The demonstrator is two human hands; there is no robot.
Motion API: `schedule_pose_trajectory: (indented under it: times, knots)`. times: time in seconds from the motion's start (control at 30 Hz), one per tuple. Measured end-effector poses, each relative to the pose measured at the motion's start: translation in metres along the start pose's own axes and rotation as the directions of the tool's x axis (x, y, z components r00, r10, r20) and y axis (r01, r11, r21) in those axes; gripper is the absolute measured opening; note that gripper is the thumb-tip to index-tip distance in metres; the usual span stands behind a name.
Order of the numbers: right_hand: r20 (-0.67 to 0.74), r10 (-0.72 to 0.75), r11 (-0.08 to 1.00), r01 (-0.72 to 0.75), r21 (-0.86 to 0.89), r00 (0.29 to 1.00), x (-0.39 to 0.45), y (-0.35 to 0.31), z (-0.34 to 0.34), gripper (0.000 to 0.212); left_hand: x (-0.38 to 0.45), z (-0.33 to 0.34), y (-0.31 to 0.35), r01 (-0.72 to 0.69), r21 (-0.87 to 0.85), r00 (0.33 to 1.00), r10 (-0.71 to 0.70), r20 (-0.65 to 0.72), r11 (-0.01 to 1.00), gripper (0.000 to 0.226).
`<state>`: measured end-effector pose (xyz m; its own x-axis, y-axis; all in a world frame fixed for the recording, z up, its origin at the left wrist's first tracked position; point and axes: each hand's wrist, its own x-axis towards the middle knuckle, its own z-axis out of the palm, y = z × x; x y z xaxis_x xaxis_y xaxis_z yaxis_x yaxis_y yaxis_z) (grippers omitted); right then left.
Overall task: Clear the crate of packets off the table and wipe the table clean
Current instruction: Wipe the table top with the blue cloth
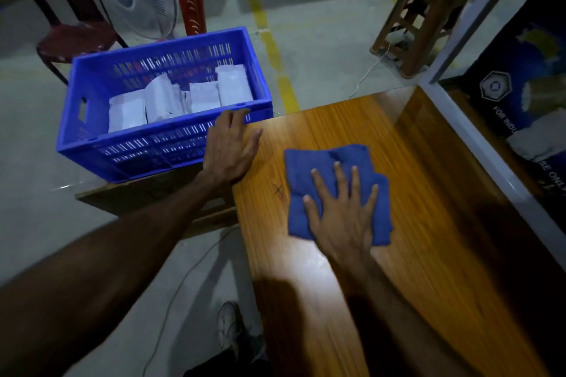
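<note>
The soft, folded blue cloth [333, 190] lies mid-table, the right hand [343, 217] pressing it with flat, spread fingers; it should slide easily under that palm. The left hand [229, 150], fingers relaxed, rests at the wooden table [428, 239]'s left edge, touching the rigid blue plastic crate of white packets [165, 101] beside it.

Right hand [343, 217] flat on blue cloth [324, 162], wooden table [428, 254], left hand [228, 153] seemingly touching packet crate [92, 95]

Crate [147, 144]: blue, slotted, upright, off my table, apparently on a low stand | Packets [180, 98]: white, standing inside crate | Cloth [330, 174]: blue, folded, flat on wooden table [428, 223].
</note>
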<state>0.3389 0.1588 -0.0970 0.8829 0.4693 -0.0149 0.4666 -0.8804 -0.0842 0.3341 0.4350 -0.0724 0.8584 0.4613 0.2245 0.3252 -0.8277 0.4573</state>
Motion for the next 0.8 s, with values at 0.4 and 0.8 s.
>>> schedule_pose_trajectory:
  times: [0.4,0.8]
  knots:
    - [0.064,0.042,0.998,-0.045,0.044,0.997,0.141,0.156,-0.013,0.059,0.019,0.017,-0.015,-0.103,-0.046,0.984,0.108,0.138,0.994,0.059]
    - [0.028,-0.261,0.962,0.258,0.088,0.965,0.146,-0.012,0.004,0.059,0.022,0.020,-0.020,-0.126,-0.063,0.982,0.133,0.133,0.990,0.060]
